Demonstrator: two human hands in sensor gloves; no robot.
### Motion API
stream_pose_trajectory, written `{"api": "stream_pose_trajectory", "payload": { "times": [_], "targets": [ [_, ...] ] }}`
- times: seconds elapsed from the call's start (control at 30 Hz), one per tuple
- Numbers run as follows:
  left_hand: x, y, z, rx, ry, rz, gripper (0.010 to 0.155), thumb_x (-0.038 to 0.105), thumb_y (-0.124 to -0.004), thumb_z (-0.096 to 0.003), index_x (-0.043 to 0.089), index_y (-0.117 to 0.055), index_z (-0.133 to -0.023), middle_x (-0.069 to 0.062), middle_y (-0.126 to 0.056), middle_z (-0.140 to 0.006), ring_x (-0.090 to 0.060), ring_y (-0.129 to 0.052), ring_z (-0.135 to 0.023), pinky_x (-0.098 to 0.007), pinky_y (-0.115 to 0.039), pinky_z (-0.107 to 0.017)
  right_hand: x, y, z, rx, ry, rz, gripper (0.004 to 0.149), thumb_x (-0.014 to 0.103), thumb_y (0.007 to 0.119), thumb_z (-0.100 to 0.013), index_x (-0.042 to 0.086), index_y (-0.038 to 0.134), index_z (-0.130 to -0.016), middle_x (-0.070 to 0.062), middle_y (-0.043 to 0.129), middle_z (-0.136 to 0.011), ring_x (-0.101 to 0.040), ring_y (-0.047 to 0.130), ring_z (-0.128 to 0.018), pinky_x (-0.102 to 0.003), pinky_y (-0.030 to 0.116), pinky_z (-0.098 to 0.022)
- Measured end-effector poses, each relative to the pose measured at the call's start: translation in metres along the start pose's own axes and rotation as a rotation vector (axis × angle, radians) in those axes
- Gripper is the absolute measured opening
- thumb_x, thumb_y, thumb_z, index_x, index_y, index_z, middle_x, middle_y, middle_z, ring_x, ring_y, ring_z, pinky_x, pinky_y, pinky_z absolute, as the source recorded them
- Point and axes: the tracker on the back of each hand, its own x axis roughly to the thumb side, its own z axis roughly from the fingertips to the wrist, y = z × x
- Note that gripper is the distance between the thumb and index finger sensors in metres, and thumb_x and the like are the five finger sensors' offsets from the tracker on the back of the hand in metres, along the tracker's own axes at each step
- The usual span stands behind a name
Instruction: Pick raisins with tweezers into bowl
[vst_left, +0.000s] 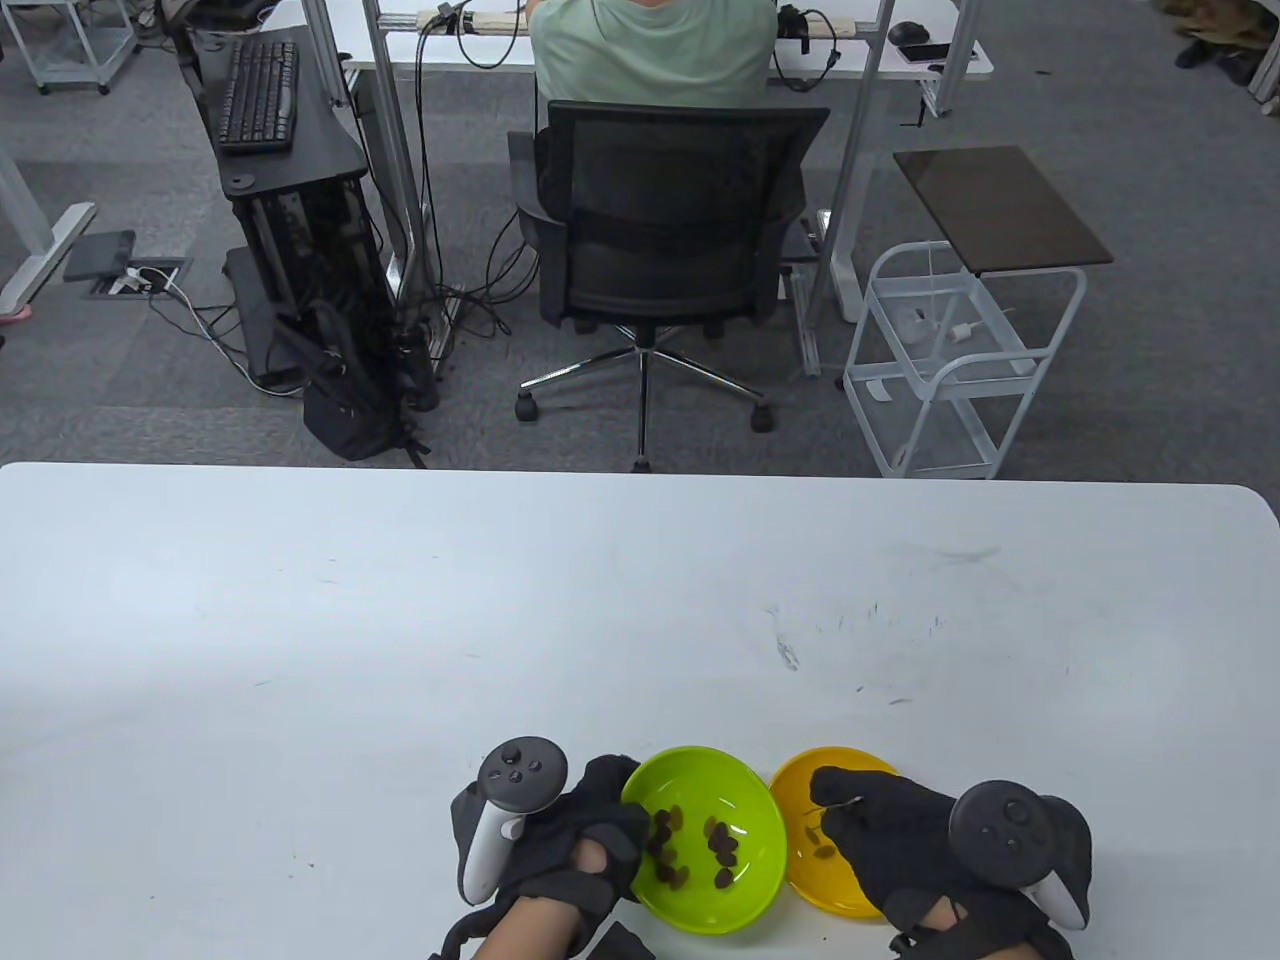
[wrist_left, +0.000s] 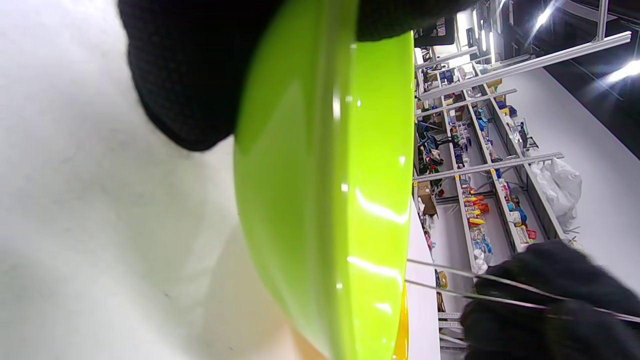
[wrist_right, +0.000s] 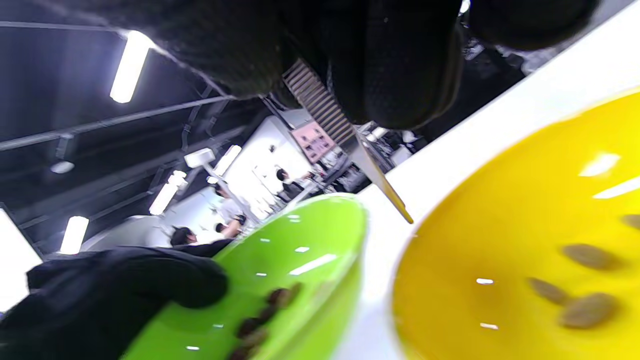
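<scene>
A green bowl (vst_left: 700, 752) with several dark raisins (vst_left: 720, 845) stands at the table's near edge. My left hand (vst_left: 600, 810) grips its left rim; the left wrist view shows my gloved fingers (wrist_left: 190, 75) against the bowl's outer wall (wrist_left: 325, 190). A yellow bowl (vst_left: 800, 780) with a few raisins (wrist_right: 585, 310) touches it on the right. My right hand (vst_left: 880, 830) holds metal tweezers (wrist_right: 380, 182) over the yellow bowl (wrist_right: 525, 260), tips near its left rim. I see no raisin at the tip. The green bowl (wrist_right: 300, 240) shows in the right wrist view too.
The white table (vst_left: 400, 650) stretches wide beyond the two bowls, with scuff marks (vst_left: 860, 630) to the far right. Behind the table are an office chair (vst_left: 660, 230) and a white wire cart (vst_left: 950, 360).
</scene>
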Motion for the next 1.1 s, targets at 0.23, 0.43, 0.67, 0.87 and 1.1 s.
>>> {"api": "stream_pose_trajectory", "payload": {
  "times": [0.23,0.43,0.67,0.87,1.1],
  "targets": [
    [0.000,-0.001,0.000,-0.008,-0.008,0.004,0.062,0.026,-0.070,-0.0480,0.014,-0.048,-0.105,-0.013,-0.067,-0.102,-0.039,-0.102,-0.074,-0.035,-0.100,-0.038,0.041,0.035,0.001,0.074,-0.155,-0.016,0.043,0.038,0.087,-0.048,0.021,0.089,-0.087,-0.011,0.089,-0.080,-0.033,0.100,-0.056,-0.051,0.082,-0.036],
    [0.001,-0.004,0.000,-0.019,-0.017,0.003,0.062,0.026,-0.070,-0.0481,0.014,-0.047,-0.105,-0.013,-0.067,-0.102,-0.038,-0.102,-0.074,-0.035,-0.099,-0.038,0.051,0.058,-0.001,0.149,-0.183,-0.005,0.043,0.037,0.087,-0.048,0.022,0.088,-0.088,-0.011,0.088,-0.082,-0.033,0.100,-0.058,-0.051,0.082,-0.036],
    [0.005,-0.010,0.001,-0.042,-0.031,0.002,0.062,0.027,-0.070,-0.0482,0.014,-0.047,-0.105,-0.013,-0.067,-0.102,-0.038,-0.101,-0.074,-0.035,-0.099,-0.038,0.049,0.064,-0.002,0.174,-0.169,-0.008,0.043,0.037,0.087,-0.048,0.022,0.088,-0.088,-0.011,0.089,-0.081,-0.032,0.100,-0.057,-0.051,0.082,-0.036],
    [0.006,-0.012,0.001,-0.037,-0.034,-0.017,0.062,0.027,-0.070,-0.0482,0.014,-0.047,-0.105,-0.013,-0.067,-0.102,-0.038,-0.101,-0.075,-0.035,-0.099,-0.038,0.049,0.064,-0.002,0.174,-0.169,0.005,0.042,0.036,0.088,-0.047,0.022,0.089,-0.087,-0.011,0.089,-0.081,-0.033,0.100,-0.057,-0.051,0.082,-0.037],
    [0.004,-0.009,0.001,-0.027,-0.026,-0.011,0.062,0.026,-0.070,-0.0481,0.014,-0.047,-0.105,-0.013,-0.067,-0.102,-0.039,-0.101,-0.074,-0.035,-0.100,-0.038,0.047,0.049,-0.002,0.122,-0.169,-0.016,0.042,0.036,0.087,-0.047,0.022,0.089,-0.086,-0.011,0.089,-0.081,-0.032,0.100,-0.057,-0.051,0.082,-0.036]
  ]
}}
